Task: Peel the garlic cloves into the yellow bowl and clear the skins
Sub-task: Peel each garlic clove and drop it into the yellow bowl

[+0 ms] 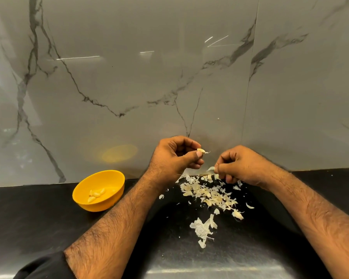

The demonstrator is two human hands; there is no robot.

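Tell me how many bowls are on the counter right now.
1: the yellow bowl sits on the black counter left of the left hand, by the wall, with peeled cloves inside. Nothing suggests another is hidden.

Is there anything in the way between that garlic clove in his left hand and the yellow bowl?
Nothing visible. The left hand pinches the garlic clove above the black counter; the yellow bowl sits open-topped to its left, with bare counter between. The garlic skins lie to the right.

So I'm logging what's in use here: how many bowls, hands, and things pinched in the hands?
Yellow bowl: 1
Hands: 2, left hand and right hand
Pinched things: 2, garlic clove and skin piece
Total: 5
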